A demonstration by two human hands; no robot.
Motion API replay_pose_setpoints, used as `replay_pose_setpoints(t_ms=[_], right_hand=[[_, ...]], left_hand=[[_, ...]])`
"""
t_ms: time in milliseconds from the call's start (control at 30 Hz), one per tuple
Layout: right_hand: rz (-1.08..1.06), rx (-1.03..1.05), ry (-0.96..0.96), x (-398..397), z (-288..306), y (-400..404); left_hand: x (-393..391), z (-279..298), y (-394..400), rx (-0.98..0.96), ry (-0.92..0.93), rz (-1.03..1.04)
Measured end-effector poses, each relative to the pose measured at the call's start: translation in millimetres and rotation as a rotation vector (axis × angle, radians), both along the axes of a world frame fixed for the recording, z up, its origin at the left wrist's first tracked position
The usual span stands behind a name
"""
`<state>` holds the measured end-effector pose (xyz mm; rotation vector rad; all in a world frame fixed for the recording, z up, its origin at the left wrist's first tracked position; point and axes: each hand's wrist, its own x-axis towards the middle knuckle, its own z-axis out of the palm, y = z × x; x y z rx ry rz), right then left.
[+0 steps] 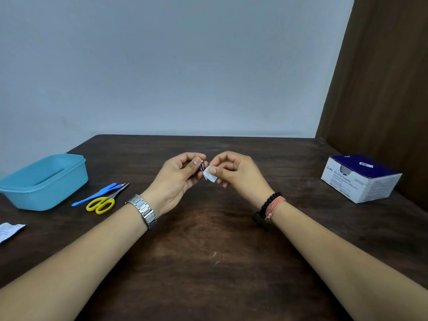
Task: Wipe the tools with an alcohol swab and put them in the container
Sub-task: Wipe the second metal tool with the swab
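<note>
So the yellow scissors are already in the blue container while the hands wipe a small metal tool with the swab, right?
Not quite. The head view shows the yellow scissors lying on the table beside the blue container, not in it. The rest holds: the left hand holds the small metal tool and the right hand pinches the swab against it.

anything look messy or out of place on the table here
Only a torn white wrapper lying loose at the table's left edge, apart from the swab box. The scissors and blue tool lie tidily beside the container.
</note>
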<state>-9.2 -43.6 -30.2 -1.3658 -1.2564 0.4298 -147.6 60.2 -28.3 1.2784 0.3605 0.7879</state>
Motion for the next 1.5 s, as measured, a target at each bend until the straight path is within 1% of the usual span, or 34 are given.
replay_pose_setpoints(t_ms=[133,300,367,433,567,767,867,967,1033,1100,1200,1333,1400,1500], right_hand=[[0.054,-0.040,0.132,-0.4,-1.6,1.7],[0.069,-0.006,0.365,-0.4,-1.9,5.2],[0.071,0.017,0.428,-0.3,-1.8,5.4],[0.068,0.022,0.424,-0.4,-3.5,6.0],[0.056,-0.005,0.305,-3.3,-5.6,4.8],[0.035,-0.071,0.192,-5.2,-5.3,1.5],[0.001,-0.075,0.157,-4.7,-6.2,2.7],[0.001,-0.081,0.149,-4.5,-5.4,2.2],[0.027,-0.098,0.179,-5.6,-4.3,1.5],[0.057,-0.108,0.230,-7.4,-3.2,1.2],[0.106,-0.106,0.338,-7.5,-2.1,1.1],[0.213,-0.178,0.483,-8.3,-1.1,-0.3],[0.256,-0.205,0.534,-8.5,-0.7,-0.6],[0.265,-0.210,0.597,-8.1,0.1,0.0]], left_hand=[[1.2,-1.1,-1.9,0.080,0.002,-0.013],[0.5,-0.7,-1.4,0.079,-0.015,0.009],[0.8,-2.0,-1.1,0.078,-0.010,0.012],[1.3,-3.2,-1.7,0.085,-0.002,0.008],[1.2,-4.5,-3.2,0.101,0.019,0.031],[0.4,-6.8,-1.4,0.127,0.029,0.061],[1.7,-7.4,-2.3,0.166,0.027,0.074],[1.1,-7.7,-2.1,0.235,0.080,0.105],[-0.1,-8.0,0.0,0.305,0.142,0.141],[-1.1,-7.7,1.1,0.328,0.170,0.163],[-1.1,-6.8,2.2,0.315,0.180,0.177],[-0.9,-7.4,2.3,0.306,0.185,0.162],[-1.2,-7.6,3.2,0.309,0.180,0.153],[-1.5,-7.1,5.0,0.312,0.170,0.134]])
